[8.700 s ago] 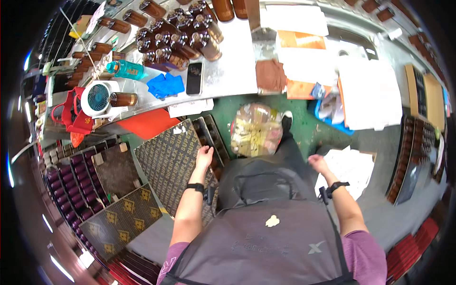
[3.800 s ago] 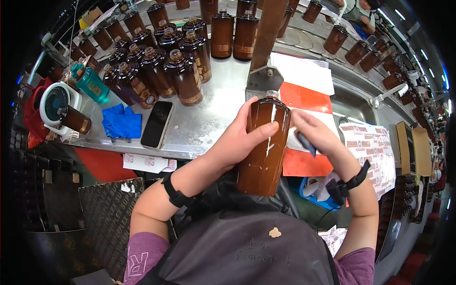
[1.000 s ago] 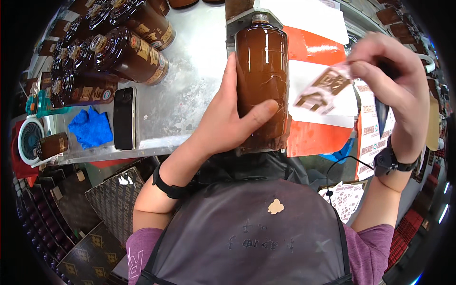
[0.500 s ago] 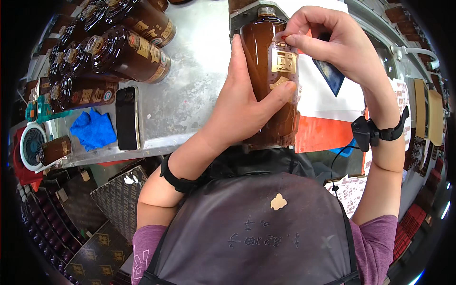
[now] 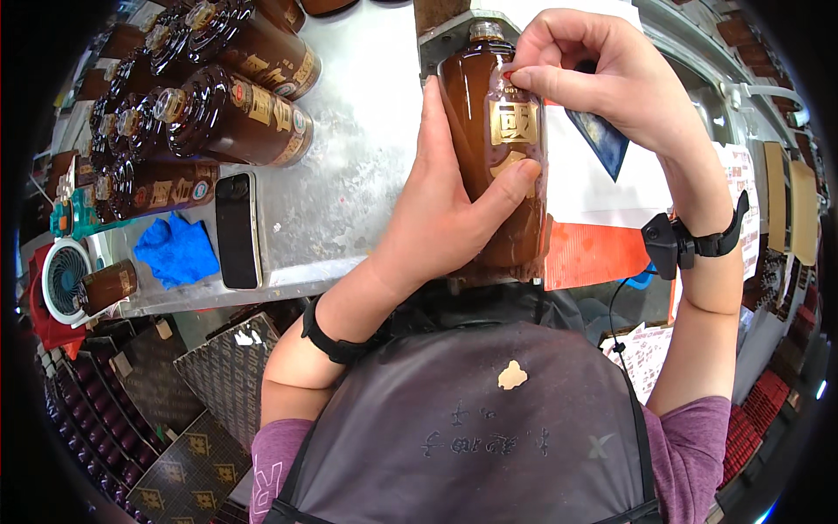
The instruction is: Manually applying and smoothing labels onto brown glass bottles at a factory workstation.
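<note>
A large brown glass bottle lies in front of me, its clear neck pointing away. My left hand is wrapped round its lower body, the thumb over the gold-lettered clear label. At the label's top end, by the bottle's shoulder, the thumb and forefinger of my right hand pinch the film beside a small red mark. From under that hand's other fingers a dark blue triangular scraper sticks out, its point toward me; their grip on it is partly hidden.
Several similar labelled bottles crowd the left of the metal table. Nearer me lie a dark phone and a blue cloth; a small fan is at the far left. White paper and an orange sheet lie right of the bottle.
My right fingertips have moved slightly left, closer to the bottle's shoulder, still pinching the film. The label's top looks nearer the glass. My left hand keeps its hold; the whole view has shifted slightly.
</note>
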{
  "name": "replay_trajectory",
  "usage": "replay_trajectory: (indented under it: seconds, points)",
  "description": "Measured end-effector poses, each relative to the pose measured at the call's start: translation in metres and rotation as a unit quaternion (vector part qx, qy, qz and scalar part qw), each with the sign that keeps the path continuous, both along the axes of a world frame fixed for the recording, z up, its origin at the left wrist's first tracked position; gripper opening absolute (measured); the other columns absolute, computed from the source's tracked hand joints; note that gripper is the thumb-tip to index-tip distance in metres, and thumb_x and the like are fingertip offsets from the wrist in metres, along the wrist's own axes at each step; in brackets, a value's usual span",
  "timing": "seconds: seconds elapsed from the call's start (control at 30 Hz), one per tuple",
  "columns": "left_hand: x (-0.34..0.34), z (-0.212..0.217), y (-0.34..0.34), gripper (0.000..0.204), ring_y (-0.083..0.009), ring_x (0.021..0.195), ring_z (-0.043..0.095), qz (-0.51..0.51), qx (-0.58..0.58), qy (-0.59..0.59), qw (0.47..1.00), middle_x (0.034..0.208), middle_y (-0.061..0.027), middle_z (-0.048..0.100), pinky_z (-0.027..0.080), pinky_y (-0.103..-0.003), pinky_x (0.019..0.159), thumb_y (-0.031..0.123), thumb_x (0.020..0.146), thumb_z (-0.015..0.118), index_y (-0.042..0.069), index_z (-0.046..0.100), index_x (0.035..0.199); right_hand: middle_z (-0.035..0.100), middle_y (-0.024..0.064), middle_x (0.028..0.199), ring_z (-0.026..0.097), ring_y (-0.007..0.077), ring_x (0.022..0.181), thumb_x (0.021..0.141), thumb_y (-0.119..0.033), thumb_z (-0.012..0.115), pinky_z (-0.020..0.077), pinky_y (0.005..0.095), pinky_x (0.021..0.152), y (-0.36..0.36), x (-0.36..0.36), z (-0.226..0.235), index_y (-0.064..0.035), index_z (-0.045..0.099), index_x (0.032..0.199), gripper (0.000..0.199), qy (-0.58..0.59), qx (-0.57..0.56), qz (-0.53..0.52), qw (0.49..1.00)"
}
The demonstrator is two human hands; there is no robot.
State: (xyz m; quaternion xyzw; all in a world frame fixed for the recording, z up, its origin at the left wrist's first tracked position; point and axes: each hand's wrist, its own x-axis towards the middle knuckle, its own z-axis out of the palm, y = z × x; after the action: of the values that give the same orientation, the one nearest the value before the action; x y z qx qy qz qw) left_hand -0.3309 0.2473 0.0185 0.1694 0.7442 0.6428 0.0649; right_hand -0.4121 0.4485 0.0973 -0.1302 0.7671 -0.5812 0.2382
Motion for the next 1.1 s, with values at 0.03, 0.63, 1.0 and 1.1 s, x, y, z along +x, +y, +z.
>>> replay_trajectory:
  seconds: [0.03, 0.63, 1.0, 1.1]
  points:
    - [0.000, -0.001, 0.000, 0.083, -0.0204, 0.124, 0.052, 0.000, 0.000, 0.001, 1.000, 0.138, -0.0158, 0.047, 0.044, -0.035, 0.104, 0.015, 0.096, 0.065, -0.003, 0.010, 0.154, 0.062, -0.0024, 0.067, 0.054, 0.0049, 0.060, 0.088, -0.015, 0.073, 0.0419, 0.0211, 0.057, 0.001, -0.001, 0.000, -0.0033, 0.069, 0.090, 0.012, 0.010, 0.004, 0.003, 1.000]
    - [-0.015, 0.006, -0.005, 0.096, -0.0261, 0.134, 0.045, 0.023, 0.177, -0.156, 0.972, 0.148, -0.0233, 0.039, 0.041, -0.037, 0.108, 0.028, 0.096, 0.068, -0.011, 0.001, 0.152, 0.066, 0.0010, 0.100, 0.057, 0.0044, 0.087, 0.093, -0.024, 0.071, 0.0466, 0.0216, 0.075, 0.011, 0.030, -0.018, -0.0036, 0.061, 0.128, 0.042, 0.107, 0.050, -0.155, 0.981]
    - [-0.023, 0.007, 0.002, 0.084, -0.0204, 0.124, 0.054, -0.020, 0.191, -0.151, 0.970, 0.140, -0.0180, 0.049, 0.046, -0.033, 0.103, 0.019, 0.098, 0.064, -0.009, 0.006, 0.152, 0.062, 0.0034, 0.108, 0.040, -0.0012, 0.068, 0.082, -0.020, 0.084, 0.0388, 0.0172, 0.068, -0.012, 0.061, -0.051, 0.0031, 0.044, 0.144, 0.077, -0.023, -0.151, -0.204, 0.967]
    - [-0.023, 0.007, 0.002, 0.083, -0.0202, 0.124, 0.054, -0.019, 0.196, -0.153, 0.968, 0.139, -0.0180, 0.049, 0.046, -0.033, 0.102, 0.018, 0.099, 0.064, -0.009, 0.006, 0.152, 0.062, 0.0032, 0.108, 0.040, -0.0013, 0.068, 0.081, -0.019, 0.084, 0.0388, 0.0166, 0.068, -0.009, 0.059, -0.051, 0.0030, 0.043, 0.144, 0.078, -0.033, -0.135, -0.191, 0.972]
